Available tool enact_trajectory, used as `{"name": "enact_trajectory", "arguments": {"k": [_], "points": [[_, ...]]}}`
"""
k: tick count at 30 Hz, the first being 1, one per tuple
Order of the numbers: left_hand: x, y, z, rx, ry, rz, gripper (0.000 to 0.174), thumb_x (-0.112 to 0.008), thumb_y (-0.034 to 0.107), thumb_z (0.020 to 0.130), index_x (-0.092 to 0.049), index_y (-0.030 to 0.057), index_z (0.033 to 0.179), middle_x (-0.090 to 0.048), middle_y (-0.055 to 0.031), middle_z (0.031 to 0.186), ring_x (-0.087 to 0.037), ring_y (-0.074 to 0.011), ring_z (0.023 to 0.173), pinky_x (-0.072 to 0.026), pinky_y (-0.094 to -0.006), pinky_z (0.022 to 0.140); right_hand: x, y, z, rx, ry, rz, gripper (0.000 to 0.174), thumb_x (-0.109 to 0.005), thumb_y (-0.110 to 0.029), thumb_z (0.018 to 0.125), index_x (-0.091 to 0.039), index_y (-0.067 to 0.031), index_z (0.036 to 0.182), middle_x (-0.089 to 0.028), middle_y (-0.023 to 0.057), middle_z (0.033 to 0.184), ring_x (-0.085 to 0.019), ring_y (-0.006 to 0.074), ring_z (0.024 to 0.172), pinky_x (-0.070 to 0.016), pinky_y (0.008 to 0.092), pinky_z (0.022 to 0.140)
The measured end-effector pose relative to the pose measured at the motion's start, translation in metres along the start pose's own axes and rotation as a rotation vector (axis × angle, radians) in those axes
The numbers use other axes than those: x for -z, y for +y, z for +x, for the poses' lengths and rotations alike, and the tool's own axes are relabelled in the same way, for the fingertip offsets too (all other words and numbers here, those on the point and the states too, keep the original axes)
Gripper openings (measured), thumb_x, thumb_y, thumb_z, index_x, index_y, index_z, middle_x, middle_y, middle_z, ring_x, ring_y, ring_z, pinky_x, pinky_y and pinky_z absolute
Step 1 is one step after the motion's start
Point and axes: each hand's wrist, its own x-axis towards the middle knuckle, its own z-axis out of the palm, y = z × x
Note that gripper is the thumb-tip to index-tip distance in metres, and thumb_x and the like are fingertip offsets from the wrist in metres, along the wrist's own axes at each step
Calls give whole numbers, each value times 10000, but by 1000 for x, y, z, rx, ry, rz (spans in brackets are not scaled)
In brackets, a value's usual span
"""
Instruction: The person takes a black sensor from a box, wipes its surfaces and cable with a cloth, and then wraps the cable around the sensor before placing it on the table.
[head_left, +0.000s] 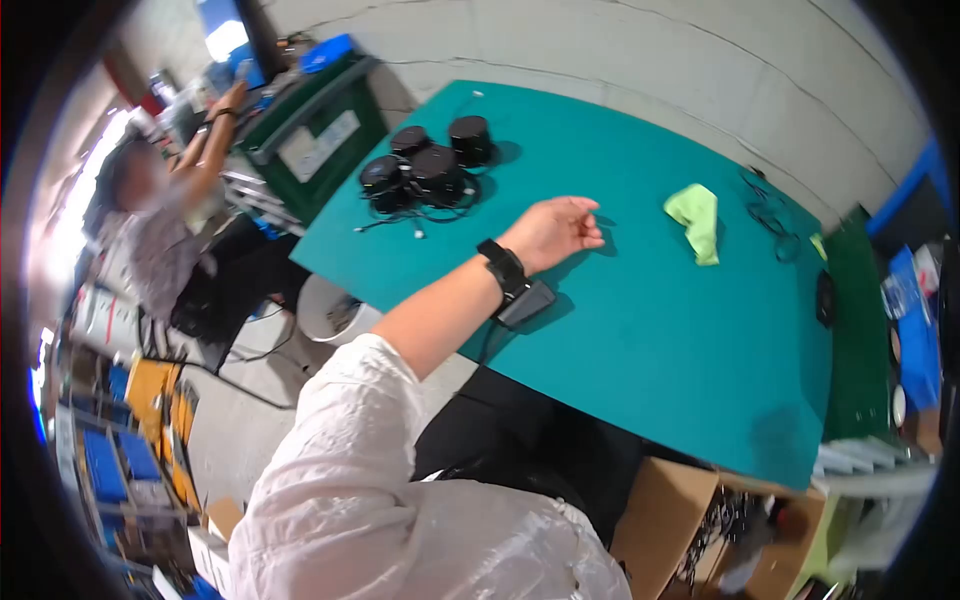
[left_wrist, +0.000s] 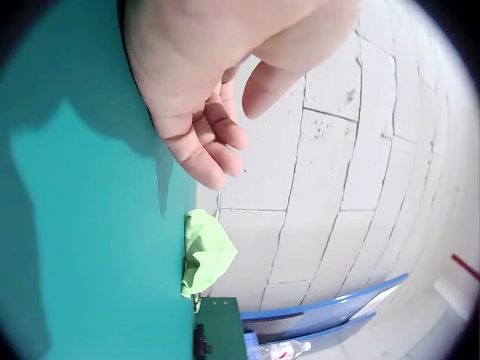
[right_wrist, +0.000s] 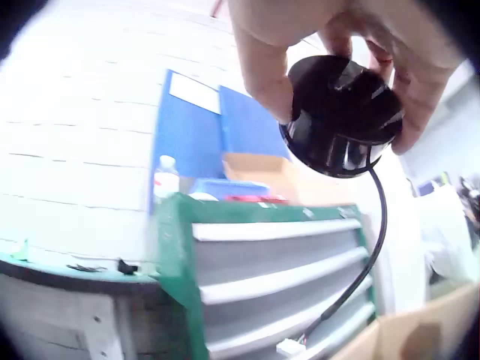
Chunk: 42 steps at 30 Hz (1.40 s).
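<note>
Leftmost, four black canisters (head_left: pixel 437 175) sit bunched on your green table (head_left: pixel 640 330). Next, your left hand (head_left: pixel 555 235) is above the tabletop, empty, fingers loosely bent. Right of it: crumpled lime cloth (head_left: pixel 700 222), then dark cable (head_left: pixel 780 225). Right wrist view: your right hand (right_wrist: pixel 341 21) grips another canister (right_wrist: pixel 343 116), its cord (right_wrist: pixel 383 217) hanging, white plug (right_wrist: pixel 291 346) at the end.

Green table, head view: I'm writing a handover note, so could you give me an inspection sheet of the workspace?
Surface: green table, no damage seen
Job's things: four black round units clustered; fifth unit held
Clutter: lime cloth
Hands: left hand empty above table; right hand grips fifth unit
Cables: wires beside cluster; black cord hangs from fifth unit
Surroundings: seated person, cardboard box, pale wall
</note>
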Motion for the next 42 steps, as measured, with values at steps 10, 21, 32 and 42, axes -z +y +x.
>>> {"name": "enact_trajectory", "arguments": {"k": [10,21,32,42], "points": [[-92,-7,-5,177,-357,146,308,-473,241,1003,-556,7,1185,-602,-129,1064,-606,-234,960,-518,-378,849,-191,-280,-17,983,-928,89,668,-684,21,646,-500,-30,1286,-539,168,1236,-503,340,1197,-446,386,985],[-51,0,11,86,-167,-103,493,-434,396,1011,-419,42,1353,-529,-165,1295,-573,-287,1156,-527,-447,947,-373,-322,-94,851,-1145,635,771,-768,-152,735,-388,-57,1399,-462,144,1395,-470,321,1267,-481,386,970],[-53,-8,14,14,-68,-70,387,-551,236,940,-471,43,1266,-558,-151,1254,-563,-308,1169,-451,-592,986,-400,-283,-97,416,-1260,757,345,-637,-95,871,-607,-63,1213,-600,80,1022,-555,183,769,-488,294,701],[-58,-5,11,30,42,230,473,-625,173,912,-430,23,1316,-535,-140,1267,-569,-271,1155,-489,-500,978,-401,-282,-112,421,-1293,918,501,-694,-202,866,-535,-73,1323,-613,92,1085,-585,166,821,-511,286,708]]}}
